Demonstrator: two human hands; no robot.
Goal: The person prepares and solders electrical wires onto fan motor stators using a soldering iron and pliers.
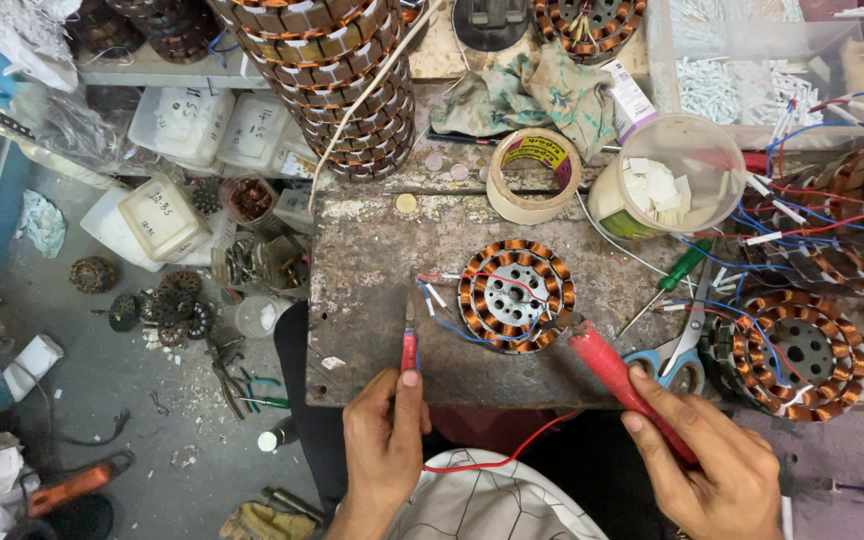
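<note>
A round copper-wound stator (515, 295) lies flat on a worn metal plate (372, 260), with red, blue and white leads trailing off its left side. My left hand (384, 445) pinches a thin red-handled probe (409, 345) whose tip points up at those leads. My right hand (717, 455) grips a thick red-handled probe (617, 375), its tip close to the stator's lower right rim. A red wire (492, 462) runs between the two hands.
Another wound stator (792, 352) with coloured leads sits to the right, next to blue-handled scissors (677, 355) and a green screwdriver (672, 280). Behind are a tape roll (534, 175), a plastic tub of paper slips (664, 178), a rag and a stack of stators (337, 85).
</note>
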